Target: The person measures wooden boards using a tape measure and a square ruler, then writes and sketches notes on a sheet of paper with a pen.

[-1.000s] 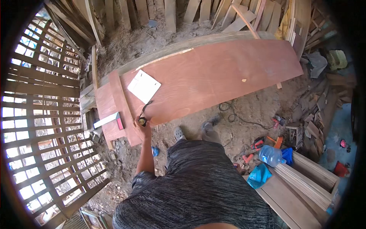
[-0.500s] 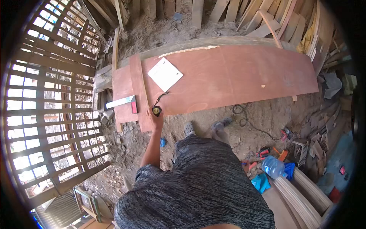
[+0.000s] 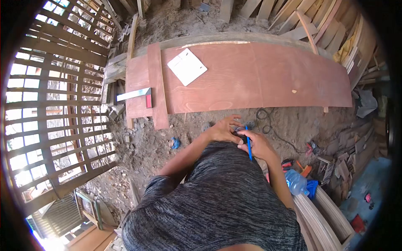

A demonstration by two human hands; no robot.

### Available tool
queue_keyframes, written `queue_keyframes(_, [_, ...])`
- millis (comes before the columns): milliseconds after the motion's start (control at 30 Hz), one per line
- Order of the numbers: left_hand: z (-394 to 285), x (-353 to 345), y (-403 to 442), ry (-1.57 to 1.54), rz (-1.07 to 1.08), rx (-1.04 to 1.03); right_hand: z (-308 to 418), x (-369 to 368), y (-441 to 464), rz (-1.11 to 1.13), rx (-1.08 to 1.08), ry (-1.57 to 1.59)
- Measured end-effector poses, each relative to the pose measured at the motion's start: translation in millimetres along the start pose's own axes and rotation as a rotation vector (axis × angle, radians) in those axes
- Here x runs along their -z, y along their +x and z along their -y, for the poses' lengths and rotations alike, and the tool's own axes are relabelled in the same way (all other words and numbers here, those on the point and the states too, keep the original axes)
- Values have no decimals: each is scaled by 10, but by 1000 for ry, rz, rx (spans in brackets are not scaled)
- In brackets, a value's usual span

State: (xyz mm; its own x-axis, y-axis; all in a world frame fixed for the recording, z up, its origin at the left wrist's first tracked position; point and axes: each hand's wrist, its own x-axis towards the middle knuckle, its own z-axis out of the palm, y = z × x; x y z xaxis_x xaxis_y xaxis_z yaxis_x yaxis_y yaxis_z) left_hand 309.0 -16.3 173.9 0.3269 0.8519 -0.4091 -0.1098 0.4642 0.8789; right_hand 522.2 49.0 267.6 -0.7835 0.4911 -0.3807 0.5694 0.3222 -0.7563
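Note:
My left hand (image 3: 225, 129) is in front of my waist, its fingers curved around a small dark object that is mostly hidden between my hands. Close beside it, my right hand (image 3: 258, 146) holds a blue pen (image 3: 249, 144), which points down toward my shirt. Beyond them lies a long reddish plywood sheet (image 3: 226, 79). On it are a white square sheet (image 3: 187, 67) and a narrow plywood strip (image 3: 156, 79) laid crosswise. A try square with a red-marked handle (image 3: 148, 101) and a pale blade lies at the left, by the strip.
Slatted wooden wall (image 3: 52, 96) on the left. A black cable (image 3: 268, 125) curls on the dirt floor. To the right are a large water bottle (image 3: 296, 183), stacked boards (image 3: 316, 217), orange-and-black tools (image 3: 306, 170) and scrap wood (image 3: 349, 154). A blue scrap (image 3: 175, 143) lies below the plywood.
My left hand has moved from the plywood edge back to my waist. My right hand has come into view with the blue pen. The tape measure no longer shows clearly; the view has shifted.

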Motion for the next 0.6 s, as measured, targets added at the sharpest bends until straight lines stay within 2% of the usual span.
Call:
queue_keyframes(167, [48, -35, -28, 8, 35, -23, 23, -40, 56, 28, -19, 60])
queue_keyframes(267, [369, -137, -2, -258, -57, -127, -310, -151, 85, -52, 120, 151])
queue_keyframes(300, [471, -128, -2, -311, -44, -77, -231, -120, 71, -127, 113, 170])
queue_keyframes(367, [590, -97, -37, -414, -12, 26, -285, -68, 54, -122, 77, 165])
queue_keyframes(567, [618, -191, -94, -411, -6, 8, -100, -67, 83, -13, -23, 73])
queue_keyframes(600, [655, -187, -89, -401, 16, -12, -115, -120, 113, -24, 33, 71])
